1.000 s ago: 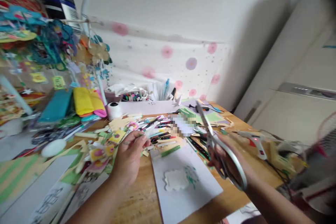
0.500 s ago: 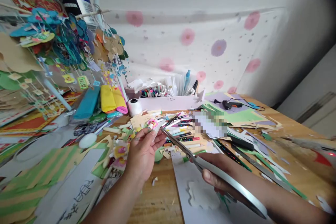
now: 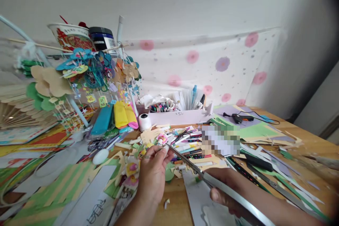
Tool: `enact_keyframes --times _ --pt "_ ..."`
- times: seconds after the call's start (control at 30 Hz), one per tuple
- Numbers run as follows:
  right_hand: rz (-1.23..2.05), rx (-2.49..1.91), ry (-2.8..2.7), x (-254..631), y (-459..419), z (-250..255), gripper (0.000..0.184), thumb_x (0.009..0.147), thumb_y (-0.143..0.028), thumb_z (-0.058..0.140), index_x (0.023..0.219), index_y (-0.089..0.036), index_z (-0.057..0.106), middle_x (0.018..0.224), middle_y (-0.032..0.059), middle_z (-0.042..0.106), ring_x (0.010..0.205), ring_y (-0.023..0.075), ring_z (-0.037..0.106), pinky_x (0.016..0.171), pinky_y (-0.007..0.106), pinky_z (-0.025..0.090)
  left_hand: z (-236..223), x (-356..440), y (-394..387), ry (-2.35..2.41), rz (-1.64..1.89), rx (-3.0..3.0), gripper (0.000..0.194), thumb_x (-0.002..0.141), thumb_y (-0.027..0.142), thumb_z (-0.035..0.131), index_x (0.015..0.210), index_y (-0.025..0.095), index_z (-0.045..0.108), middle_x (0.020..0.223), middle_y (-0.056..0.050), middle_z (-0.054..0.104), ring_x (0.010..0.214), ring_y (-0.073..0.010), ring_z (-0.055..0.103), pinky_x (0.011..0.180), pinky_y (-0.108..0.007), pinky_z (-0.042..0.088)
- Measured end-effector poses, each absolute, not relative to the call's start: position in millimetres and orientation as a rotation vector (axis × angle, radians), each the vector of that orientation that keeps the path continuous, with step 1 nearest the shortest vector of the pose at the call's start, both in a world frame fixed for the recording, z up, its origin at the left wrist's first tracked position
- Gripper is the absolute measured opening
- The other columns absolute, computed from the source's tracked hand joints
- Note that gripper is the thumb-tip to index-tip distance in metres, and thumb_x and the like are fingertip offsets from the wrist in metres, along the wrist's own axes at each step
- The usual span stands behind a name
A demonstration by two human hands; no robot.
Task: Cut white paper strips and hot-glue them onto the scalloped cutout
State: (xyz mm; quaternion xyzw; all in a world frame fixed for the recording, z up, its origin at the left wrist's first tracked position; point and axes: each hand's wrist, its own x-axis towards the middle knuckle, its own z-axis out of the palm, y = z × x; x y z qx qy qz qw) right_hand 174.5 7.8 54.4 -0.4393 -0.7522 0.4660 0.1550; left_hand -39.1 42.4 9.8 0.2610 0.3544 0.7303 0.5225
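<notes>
My left hand point(image 3: 154, 173) is raised over the cluttered table, its thumb and fingers pinching a small white paper piece point(image 3: 166, 147). In my right hand point(image 3: 225, 187) is a pair of large metal scissors point(image 3: 188, 162), with the fingers wrapped round the handles. The blade tips point left and reach the paper at my left fingertips; I cannot tell whether they touch it. Just beyond my left thumb shows a small pink and white decoration point(image 3: 161, 138); whether it is held or lies behind is unclear. Beneath my right hand lies a white sheet point(image 3: 194, 192).
Markers point(image 3: 190, 144) and paper scraps lie heaped beyond my hands. A white box point(image 3: 177, 117) of pens stands at the back. Hanging paper ornaments point(image 3: 97, 70) fill the left. A glue gun point(image 3: 239, 118) and a black-handled knife point(image 3: 258, 162) lie on the right.
The view has tilted up and turned left, so the table's things appear lower and farther right. Both hands keep their holds, with the scissor tips still by the left fingertips.
</notes>
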Motion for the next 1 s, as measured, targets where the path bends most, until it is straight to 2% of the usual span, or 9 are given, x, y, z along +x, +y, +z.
enact_keyframes --times 0.13,0.23,0.33,0.5,0.6,0.77,0.9,1.0 --pt "1.232 -1.226 -2.130 174.8 4.8 58.6 0.055 0.071 -0.071 0.055 0.085 -0.019 0.066 0.074 0.0038 0.056 0.065 0.0172 0.051 0.054 0.024 0.042 12.6 -38.3 40.4 0.856 1.771 0.652 0.019 0.059 0.018 0.078 0.058 0.015 0.060 0.059 0.003 0.062 0.063 -0.0130 0.065 0.070 -0.027 0.055" --pt "1.336 -1.299 -2.012 182.8 -0.2 64.7 0.058 0.073 -0.074 0.050 0.086 -0.018 0.062 0.065 -0.0005 0.047 0.054 0.0118 0.044 0.046 0.021 0.036 10.9 -38.8 41.7 0.882 1.774 0.667 0.020 0.058 0.019 0.079 0.056 0.015 0.060 0.058 0.005 0.060 0.063 -0.0137 0.065 0.071 -0.029 0.056" --pt "1.435 -1.315 -1.964 199.0 -1.6 66.8 0.058 0.076 -0.072 0.049 0.089 -0.017 0.057 0.067 -0.0028 0.042 0.051 0.0076 0.038 0.042 0.017 0.032 5.7 -41.4 45.5 0.928 1.766 0.689 0.020 0.058 0.020 0.079 0.057 0.015 0.060 0.057 0.005 0.060 0.062 -0.0138 0.065 0.069 -0.029 0.056" --pt "1.477 -1.282 -2.015 225.3 3.5 58.2 0.049 0.082 -0.064 0.049 0.091 -0.017 0.053 0.066 -0.0048 0.042 0.051 0.0071 0.044 0.045 0.017 0.038 2.2 -47.7 53.1 1.038 1.779 0.698 0.018 0.057 0.020 0.079 0.060 0.016 0.061 0.058 0.003 0.064 0.062 -0.0138 0.064 0.068 -0.028 0.055" --pt "1.427 -1.245 -2.123 220.7 3.8 51.0 0.044 0.085 -0.058 0.051 0.094 -0.016 0.056 0.067 -0.0044 0.043 0.051 0.0073 0.042 0.045 0.017 0.036 6.0 -51.9 57.0 1.097 1.847 0.698 0.018 0.056 0.019 0.078 0.062 0.018 0.062 0.061 0.005 0.063 0.064 -0.0121 0.062 0.069 -0.025 0.053" --pt "1.009 -1.362 -2.304 221.0 5.0 50.1 0.033 0.080 -0.049 0.060 0.090 -0.018 0.063 0.064 -0.0038 0.049 0.057 0.0104 0.042 0.049 0.020 0.032 10.2 -55.2 59.8 1.158 1.947 0.752 0.018 0.060 0.022 0.076 0.058 0.020 0.058 0.061 0.008 0.057 0.068 -0.0092 0.058 0.077 -0.022 0.049" --pt "0.329 -1.878 -2.064 288.5 17.3 32.3 0.027 0.081 -0.046 0.057 0.089 -0.021 0.064 0.072 0.0018 0.065 0.062 0.0171 0.056 0.056 0.024 0.038 5.4 -47.3 53.2 1.129 1.768 0.851 0.019 0.059 0.027 0.078 0.061 0.019 0.062 0.064 0.004 0.060 0.068 -0.0126 0.056 0.070 -0.025 0.049" --pt "0.084 -2.274 -1.728 351.7 29.9 6.9 0.033 0.082 -0.043 0.052 0.098 -0.019 0.067 0.086 0.0099 0.072 0.076 0.0265 0.066 0.060 0.029 0.043 1.3 -37.9 43.2 1.110 1.564 0.976 0.019 0.064 0.032 0.077 0.068 0.018 0.065 0.067 0.001 0.063 0.071 -0.0165 0.056 0.066 -0.027 0.048"
